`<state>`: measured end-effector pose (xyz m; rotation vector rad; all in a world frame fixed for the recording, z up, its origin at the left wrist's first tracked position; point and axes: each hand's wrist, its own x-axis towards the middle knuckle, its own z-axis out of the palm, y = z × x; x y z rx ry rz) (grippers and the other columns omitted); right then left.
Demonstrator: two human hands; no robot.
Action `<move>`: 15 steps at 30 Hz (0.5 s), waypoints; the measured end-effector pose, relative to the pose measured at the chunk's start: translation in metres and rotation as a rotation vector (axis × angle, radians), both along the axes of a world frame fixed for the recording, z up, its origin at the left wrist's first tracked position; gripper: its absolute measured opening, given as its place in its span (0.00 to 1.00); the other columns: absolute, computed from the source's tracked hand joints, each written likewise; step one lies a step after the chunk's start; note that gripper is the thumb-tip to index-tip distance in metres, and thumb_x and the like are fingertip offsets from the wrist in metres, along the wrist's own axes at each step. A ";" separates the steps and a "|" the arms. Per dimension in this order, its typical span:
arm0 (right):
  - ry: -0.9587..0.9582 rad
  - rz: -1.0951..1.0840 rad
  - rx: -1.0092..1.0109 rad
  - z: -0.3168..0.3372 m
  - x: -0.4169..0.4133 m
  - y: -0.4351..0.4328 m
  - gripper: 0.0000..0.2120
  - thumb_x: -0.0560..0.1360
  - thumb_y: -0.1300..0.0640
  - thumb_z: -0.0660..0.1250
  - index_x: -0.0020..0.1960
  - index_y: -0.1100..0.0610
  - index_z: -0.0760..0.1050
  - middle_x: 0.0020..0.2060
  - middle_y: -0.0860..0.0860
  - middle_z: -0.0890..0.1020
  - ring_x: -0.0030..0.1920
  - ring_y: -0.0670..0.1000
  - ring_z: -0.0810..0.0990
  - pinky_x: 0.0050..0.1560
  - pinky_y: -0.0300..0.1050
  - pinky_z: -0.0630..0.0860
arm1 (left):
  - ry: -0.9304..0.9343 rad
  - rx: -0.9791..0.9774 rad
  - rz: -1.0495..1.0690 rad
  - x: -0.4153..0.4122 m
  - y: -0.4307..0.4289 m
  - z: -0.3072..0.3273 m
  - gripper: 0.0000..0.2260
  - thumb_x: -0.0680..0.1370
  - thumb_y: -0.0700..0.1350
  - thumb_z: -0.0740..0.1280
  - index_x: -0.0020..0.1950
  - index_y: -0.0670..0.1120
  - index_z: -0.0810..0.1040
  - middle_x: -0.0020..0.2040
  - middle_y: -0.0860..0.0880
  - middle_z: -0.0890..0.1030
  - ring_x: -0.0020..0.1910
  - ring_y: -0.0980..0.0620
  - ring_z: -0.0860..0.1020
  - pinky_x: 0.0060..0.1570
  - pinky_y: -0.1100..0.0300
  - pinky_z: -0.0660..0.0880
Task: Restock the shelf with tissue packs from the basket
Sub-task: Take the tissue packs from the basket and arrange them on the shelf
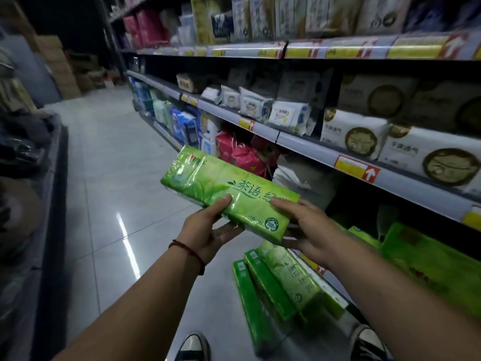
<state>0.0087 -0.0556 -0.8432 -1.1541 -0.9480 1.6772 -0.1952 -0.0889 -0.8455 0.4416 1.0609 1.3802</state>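
Green tissue pack point(229, 188) in mid-air before shelf point(307, 147). Left grip point(208, 230) and right grip point(309, 227) both clasp its near end, thumbs on top. Risk: slick wrap, far end unsupported; pack may slip onto spare packs point(273, 282) below.

**A:** Where does the head view sit?

**B:** On the person's head, looking forward and steeply down along both forearms.

**A:** Facing which way?

**B:** Down the aisle floor point(109, 157), with the shelf point(307, 145) running along the right side, slanted by the wide lens.

**A:** How near?

**B:** Close. The left hand point(208, 230) and right hand point(309, 227) hold the tissue pack point(229, 188) near mid-frame, and the shoes point(194, 347) show at the bottom edge.
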 end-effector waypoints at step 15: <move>0.077 -0.119 -0.059 -0.003 0.032 0.021 0.18 0.72 0.56 0.76 0.61 0.57 0.83 0.52 0.58 0.87 0.45 0.57 0.85 0.38 0.47 0.81 | -0.056 0.084 0.300 -0.021 0.005 -0.014 0.11 0.79 0.48 0.72 0.60 0.48 0.81 0.58 0.44 0.83 0.57 0.36 0.83 0.56 0.43 0.81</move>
